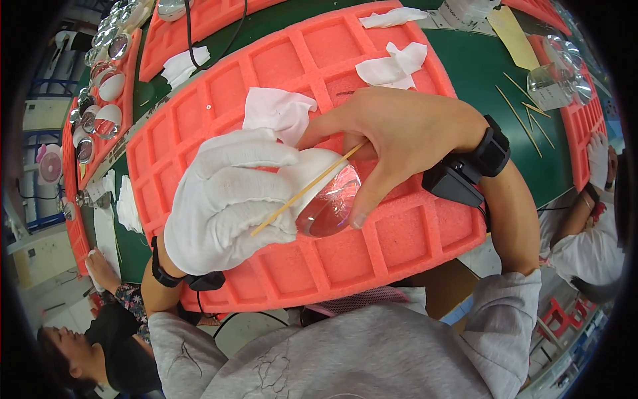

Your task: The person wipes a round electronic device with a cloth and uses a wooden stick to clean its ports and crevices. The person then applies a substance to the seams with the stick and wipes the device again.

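Observation:
Above the red foam tray (405, 236), my left hand (222, 193) in a white glove is closed around a rounded glass piece (329, 206), part white and part clear and shiny. My bare right hand (405, 133) curls over its other side, the thumb against the clear rim and a finger reaching to the white part. A thin wooden stick (309, 186) slants across the glass, its upper end at the right hand's fingers and its lower end over the glove. The fingers behind the glass are partly hidden.
White cloths (276, 113) lie on the tray's far part. Loose wooden sticks (522, 120) and a yellow paper (513, 36) lie on the green table (485, 80). Glass pieces (106, 123) fill a left foam tray; more glassware (557, 83) stands at right. Co-workers sit both sides.

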Motion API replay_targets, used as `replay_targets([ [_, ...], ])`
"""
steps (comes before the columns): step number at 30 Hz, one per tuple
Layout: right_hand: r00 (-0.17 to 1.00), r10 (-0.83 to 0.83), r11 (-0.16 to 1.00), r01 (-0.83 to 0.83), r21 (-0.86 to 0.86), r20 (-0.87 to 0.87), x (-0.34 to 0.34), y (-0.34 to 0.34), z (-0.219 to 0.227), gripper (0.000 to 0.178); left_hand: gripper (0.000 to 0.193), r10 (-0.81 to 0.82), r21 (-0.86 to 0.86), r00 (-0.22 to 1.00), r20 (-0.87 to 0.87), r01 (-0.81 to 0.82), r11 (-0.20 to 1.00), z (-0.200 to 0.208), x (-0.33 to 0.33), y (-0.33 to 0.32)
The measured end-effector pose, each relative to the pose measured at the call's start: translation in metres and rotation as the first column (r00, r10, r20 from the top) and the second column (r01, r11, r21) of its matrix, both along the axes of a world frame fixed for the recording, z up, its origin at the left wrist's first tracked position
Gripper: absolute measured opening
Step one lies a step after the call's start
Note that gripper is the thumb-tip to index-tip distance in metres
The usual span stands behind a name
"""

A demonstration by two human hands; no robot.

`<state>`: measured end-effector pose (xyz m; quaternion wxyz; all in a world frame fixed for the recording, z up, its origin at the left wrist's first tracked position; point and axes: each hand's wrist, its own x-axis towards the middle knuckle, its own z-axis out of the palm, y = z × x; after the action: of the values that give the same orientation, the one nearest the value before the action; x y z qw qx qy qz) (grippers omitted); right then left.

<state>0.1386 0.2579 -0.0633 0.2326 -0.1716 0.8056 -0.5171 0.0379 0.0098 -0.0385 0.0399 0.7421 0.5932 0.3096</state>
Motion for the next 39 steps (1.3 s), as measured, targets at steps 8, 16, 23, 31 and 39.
replay_targets([
  [8, 0.999, -0.010, 0.999, 0.011, -0.033, 0.032, -0.001, 0.001, 0.000, 0.076, 0.035, -0.049, -0.058, 0.998, 0.047, 0.052, 0.997, 0.010, -0.001, 0.000],
  [16, 0.997, -0.019, 0.999, 0.022, -0.036, 0.080, 0.003, 0.001, 0.001, 0.075, 0.027, 0.001, -0.073, 0.996, 0.086, 0.006, 0.997, 0.011, 0.008, -0.002],
  [23, 0.999, -0.006, 1.000, 0.007, -0.013, 0.044, -0.001, 0.006, -0.001, 0.075, 0.015, 0.000, -0.149, 0.987, 0.161, 0.024, 0.988, 0.006, 0.004, 0.002],
  [31, 0.982, 0.015, 0.995, 0.005, 0.101, -0.191, 0.000, -0.008, 0.015, 0.086, 0.009, -0.033, -0.223, 0.967, 0.255, 0.092, 0.971, 0.002, -0.001, -0.008],
  [39, 0.993, -0.037, 0.976, 0.060, 0.211, -0.110, 0.014, -0.028, 0.030, 0.086, 0.012, -0.027, -0.116, 0.946, 0.322, 0.068, 0.991, -0.016, -0.002, -0.023],
])
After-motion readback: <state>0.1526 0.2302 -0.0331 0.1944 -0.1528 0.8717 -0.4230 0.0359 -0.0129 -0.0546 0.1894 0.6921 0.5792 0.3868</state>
